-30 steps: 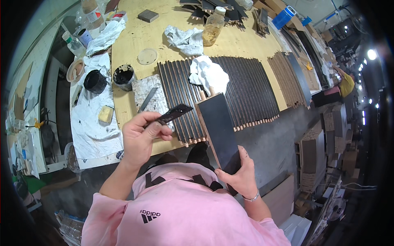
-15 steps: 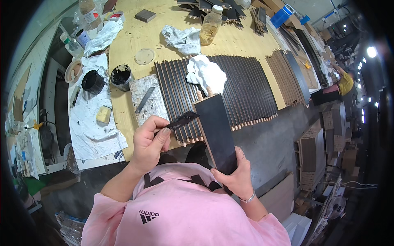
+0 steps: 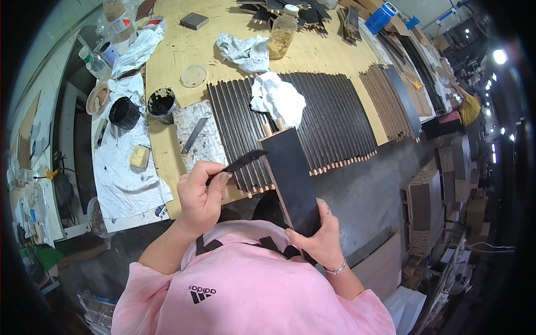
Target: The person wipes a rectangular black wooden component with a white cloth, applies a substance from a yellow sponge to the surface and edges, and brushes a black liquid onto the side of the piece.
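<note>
My left hand (image 3: 200,192) pinches a thin, flat scraper (image 3: 245,160) smeared black, its tip close to the long edge of a black board (image 3: 293,178). Whether the tip touches that edge I cannot tell. Two wooden dowels stick out of the board's far end. My right hand (image 3: 321,234) grips the board near its lower end, thumb on one side and fingers on the other. Behind it lies a row of black boards (image 3: 335,117) packed side by side, dowels along their ends. A crumpled white cloth (image 3: 279,97) rests on the row.
Left of the row are a stained palette (image 3: 195,120) with a grey blade, a pot of black paste (image 3: 162,105), a black cup (image 3: 124,111) and a yellow sponge (image 3: 139,157). A bottle (image 3: 283,34) stands behind. At far right, another person (image 3: 469,109) is at work.
The scraper has turned more edge-on, and my left hand has shifted slightly left and down. The board has tilted a little in my right hand's grip. The whole view has shifted slightly.
</note>
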A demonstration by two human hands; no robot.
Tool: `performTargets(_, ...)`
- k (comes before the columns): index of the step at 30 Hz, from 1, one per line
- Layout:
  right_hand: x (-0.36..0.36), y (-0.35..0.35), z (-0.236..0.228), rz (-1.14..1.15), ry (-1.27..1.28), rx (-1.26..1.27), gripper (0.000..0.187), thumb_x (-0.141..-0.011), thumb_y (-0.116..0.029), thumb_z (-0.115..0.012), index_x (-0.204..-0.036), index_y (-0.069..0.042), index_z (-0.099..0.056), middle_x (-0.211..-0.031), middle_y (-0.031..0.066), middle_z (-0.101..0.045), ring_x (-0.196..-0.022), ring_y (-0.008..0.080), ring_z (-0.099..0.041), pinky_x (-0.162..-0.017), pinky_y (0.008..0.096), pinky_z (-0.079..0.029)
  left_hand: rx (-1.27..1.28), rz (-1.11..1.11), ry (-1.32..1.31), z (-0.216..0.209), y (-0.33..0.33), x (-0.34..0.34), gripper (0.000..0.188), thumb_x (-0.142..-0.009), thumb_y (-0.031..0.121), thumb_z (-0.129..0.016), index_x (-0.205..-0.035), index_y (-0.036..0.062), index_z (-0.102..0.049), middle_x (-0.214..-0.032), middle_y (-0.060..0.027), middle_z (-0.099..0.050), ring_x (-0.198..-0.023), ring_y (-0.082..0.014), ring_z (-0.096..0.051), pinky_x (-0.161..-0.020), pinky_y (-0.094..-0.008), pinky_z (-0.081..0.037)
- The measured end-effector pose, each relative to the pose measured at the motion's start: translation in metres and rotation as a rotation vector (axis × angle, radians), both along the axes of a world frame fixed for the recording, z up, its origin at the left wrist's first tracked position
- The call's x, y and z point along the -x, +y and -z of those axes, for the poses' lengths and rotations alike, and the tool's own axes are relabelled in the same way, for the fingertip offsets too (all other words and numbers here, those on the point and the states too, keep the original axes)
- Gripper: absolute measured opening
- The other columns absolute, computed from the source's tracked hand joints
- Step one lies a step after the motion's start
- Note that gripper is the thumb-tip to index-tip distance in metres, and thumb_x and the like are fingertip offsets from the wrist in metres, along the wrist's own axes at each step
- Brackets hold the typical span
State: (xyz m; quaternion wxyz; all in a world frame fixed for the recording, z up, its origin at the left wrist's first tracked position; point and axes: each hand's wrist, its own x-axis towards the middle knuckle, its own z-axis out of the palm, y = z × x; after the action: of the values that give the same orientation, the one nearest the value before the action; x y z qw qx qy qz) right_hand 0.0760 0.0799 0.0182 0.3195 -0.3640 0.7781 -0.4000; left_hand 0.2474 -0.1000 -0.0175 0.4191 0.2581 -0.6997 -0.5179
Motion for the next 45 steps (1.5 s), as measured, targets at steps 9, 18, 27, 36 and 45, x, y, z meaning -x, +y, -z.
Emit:
performTargets(9, -0.002, 0.000, 0.000, 0.008, -0.003, -0.005, 0.064, -0.062, -0.018, -0.083, -0.114, 0.008, -0.055, -0.095, 0.0123, -0.066, -0.085, 0.0184, -0.063, -0.081, 0.0311, -0.050, 0.333, -0.078, -0.080, 0.004, -0.005, -0.002, 0.007, -0.095, 0.004, -0.057, -0.091, -0.0010, -0.054, -0.060, -0.0024, -0.053, -0.050, -0.0072, -0.049, -0.046, -0.0232, -0.037)
performTargets(18, -0.003, 0.001, -0.001, -0.012, 0.027, -0.020, 0.065, -0.062, -0.018, -0.083, -0.115, 0.008, -0.055, -0.094, 0.0127, -0.065, -0.086, 0.0183, -0.063, -0.081, 0.0309, -0.050, 0.362, -0.119, -0.075, 0.005, -0.005, -0.004, 0.007, -0.085, -0.004, -0.063, -0.089, -0.0020, -0.058, -0.064, -0.0110, -0.057, -0.050, -0.0220, -0.053, -0.047, -0.0309, -0.041)
performTargets(27, -0.004, 0.003, -0.001, 0.007, 0.020, -0.012, 0.066, -0.062, -0.019, -0.084, -0.114, 0.009, -0.055, -0.095, 0.0127, -0.065, -0.085, 0.0187, -0.063, -0.081, 0.0310, -0.050, 0.424, -0.106, -0.088, 0.005, -0.005, -0.006, 0.009, -0.083, -0.006, -0.064, -0.088, -0.0020, -0.058, -0.064, -0.0113, -0.056, -0.049, -0.0231, -0.052, -0.047, -0.0319, -0.040)
performTargets(36, -0.003, 0.006, 0.005, 0.013, 0.018, -0.048, 0.064, -0.063, -0.017, -0.083, -0.115, 0.007, -0.056, -0.094, 0.0116, -0.066, -0.085, 0.0167, -0.062, -0.081, 0.0304, -0.050, 0.386, -0.117, -0.094, 0.003, -0.005, -0.007, 0.009, -0.083, -0.005, -0.065, -0.086, -0.0017, -0.058, -0.065, -0.0109, -0.057, -0.050, -0.0210, -0.054, -0.047, -0.0310, -0.040)
performTargets(45, -0.001, 0.008, 0.008, -0.020, 0.066, -0.036, 0.066, -0.061, -0.018, -0.084, -0.116, 0.005, -0.056, -0.093, 0.0114, -0.066, -0.083, 0.0169, -0.063, -0.079, 0.0300, -0.051, 0.150, -0.171, -0.057, 0.007, -0.009, -0.009, 0.004, -0.091, 0.001, -0.060, -0.093, -0.0019, -0.056, -0.066, -0.0070, -0.058, -0.052, -0.0139, -0.054, -0.049, -0.0288, -0.042)
